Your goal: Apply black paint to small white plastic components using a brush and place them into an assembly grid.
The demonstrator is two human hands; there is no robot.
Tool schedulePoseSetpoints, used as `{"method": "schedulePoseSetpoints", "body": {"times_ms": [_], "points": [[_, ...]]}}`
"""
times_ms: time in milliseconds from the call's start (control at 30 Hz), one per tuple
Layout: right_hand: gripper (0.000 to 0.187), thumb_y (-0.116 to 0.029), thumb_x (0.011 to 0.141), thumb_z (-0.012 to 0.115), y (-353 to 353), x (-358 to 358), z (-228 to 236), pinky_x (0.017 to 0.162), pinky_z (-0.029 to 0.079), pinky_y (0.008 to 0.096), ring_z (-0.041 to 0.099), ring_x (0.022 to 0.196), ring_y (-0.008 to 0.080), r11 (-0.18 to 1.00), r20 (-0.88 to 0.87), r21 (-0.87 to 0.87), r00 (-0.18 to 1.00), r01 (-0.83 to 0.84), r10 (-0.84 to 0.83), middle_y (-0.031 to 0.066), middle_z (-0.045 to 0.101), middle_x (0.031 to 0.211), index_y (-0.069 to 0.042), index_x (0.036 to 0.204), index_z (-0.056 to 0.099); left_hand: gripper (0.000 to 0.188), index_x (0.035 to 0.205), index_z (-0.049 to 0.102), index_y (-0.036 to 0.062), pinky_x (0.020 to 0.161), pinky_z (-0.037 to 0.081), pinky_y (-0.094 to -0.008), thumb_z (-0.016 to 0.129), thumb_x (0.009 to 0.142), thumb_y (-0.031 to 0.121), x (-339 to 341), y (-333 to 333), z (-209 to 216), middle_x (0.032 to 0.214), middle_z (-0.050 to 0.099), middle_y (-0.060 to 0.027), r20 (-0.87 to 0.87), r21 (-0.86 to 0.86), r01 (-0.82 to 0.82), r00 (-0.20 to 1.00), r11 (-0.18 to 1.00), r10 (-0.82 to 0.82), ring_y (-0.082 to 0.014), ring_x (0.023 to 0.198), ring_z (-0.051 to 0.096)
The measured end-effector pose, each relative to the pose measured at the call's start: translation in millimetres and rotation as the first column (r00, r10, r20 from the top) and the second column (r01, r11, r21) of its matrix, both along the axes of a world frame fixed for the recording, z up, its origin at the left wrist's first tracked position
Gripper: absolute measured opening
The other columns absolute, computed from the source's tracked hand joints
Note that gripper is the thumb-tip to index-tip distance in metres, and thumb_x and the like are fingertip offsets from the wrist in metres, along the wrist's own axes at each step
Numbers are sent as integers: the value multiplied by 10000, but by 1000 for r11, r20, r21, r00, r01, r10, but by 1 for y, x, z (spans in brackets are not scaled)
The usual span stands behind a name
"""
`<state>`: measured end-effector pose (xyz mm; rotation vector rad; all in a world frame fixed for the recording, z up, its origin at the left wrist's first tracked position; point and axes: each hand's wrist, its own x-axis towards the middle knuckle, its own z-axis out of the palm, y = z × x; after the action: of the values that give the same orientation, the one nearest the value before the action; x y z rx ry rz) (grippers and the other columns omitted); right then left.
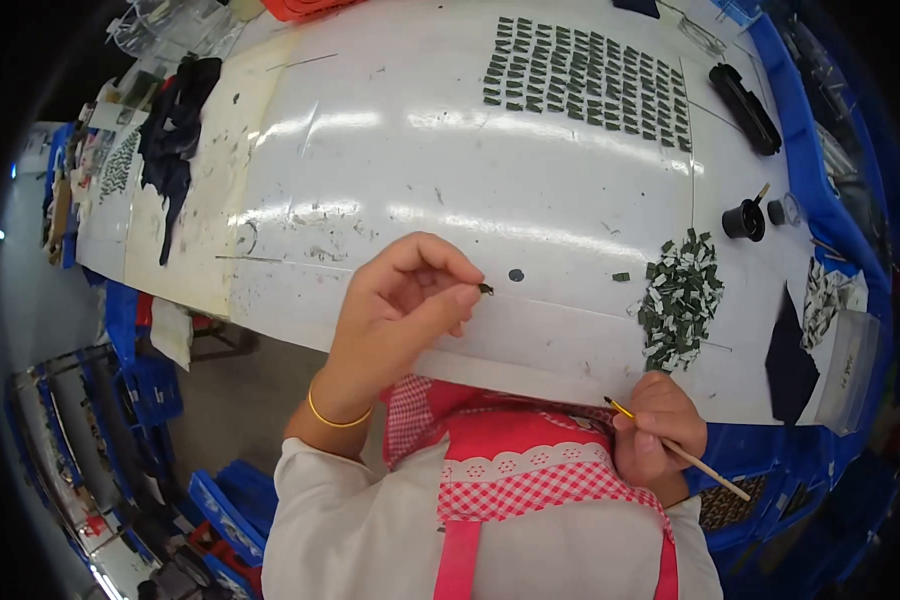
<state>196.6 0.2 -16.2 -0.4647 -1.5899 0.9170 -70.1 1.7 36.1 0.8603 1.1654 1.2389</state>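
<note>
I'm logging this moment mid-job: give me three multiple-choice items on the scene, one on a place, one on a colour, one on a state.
1. Where is the loose pile of small dark pieces?
A. Near the right hand
B. Under the black cloth
C. In a red bin

2. What colour is the wrist band?
A. Blue
B. Yellow
C. White

3. What is the left hand doing?
A. Lying flat
B. Gripping the black pot
C. Pinching a small dark piece

Answers: 1 A, the pile lies just above that hand. 2 B, a yellow ring circles the left wrist. 3 C, the piece sits at the fingertips.
</note>
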Motion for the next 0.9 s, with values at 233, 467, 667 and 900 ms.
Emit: {"method": "schedulePoseSetpoints", "body": {"times_ms": [233, 467, 667, 900], "points": [[218, 40, 704, 492, -4, -4, -3, 528, 404, 293, 487, 524, 168, 999, -25, 6, 999, 34, -34, 97, 639, 680, -12, 893, 587, 143, 964, 688, 0, 594, 447, -177, 671, 825, 34, -65, 86, 22, 829, 659, -38, -468, 82, -118, 872, 990, 143, -61, 669, 535], [139, -58, 766, 523, -8, -12, -1, 558, 372, 303, 452, 517, 153, 990, -85, -90, 990, 108, -116, 97, 604, 617, -18, 865, 612, 75, 851, 737, 26, 611, 457, -198, 713, 781, 38, -72, 151, -11, 812, 649, -50, -648, 162, 66, 759, 985, 56, -92, 661, 537], [153, -60, 755, 522, -5, -12, 0, 558, 370, 301, 453, 520, 155, 994, -61, -63, 994, 92, -95, 98, 601, 616, -10, 868, 611, 66, 826, 744, 39, 638, 460, -213, 731, 761, 45, -67, 144, -28, 800, 624, -48, -665, 345, 119, 731, 931, 153, -110, 671, 528], [146, -24, 744, 516, -3, -11, 0, 540, 386, 293, 451, 517, 154, 995, -47, -26, 994, 98, -99, 97, 609, 637, -5, 867, 594, 73, 829, 746, 47, 654, 457, -222, 734, 757, 48, -65, 148, -29, 790, 603, -43, -675, 335, 103, 720, 936, 162, -114, 678, 515]]}}
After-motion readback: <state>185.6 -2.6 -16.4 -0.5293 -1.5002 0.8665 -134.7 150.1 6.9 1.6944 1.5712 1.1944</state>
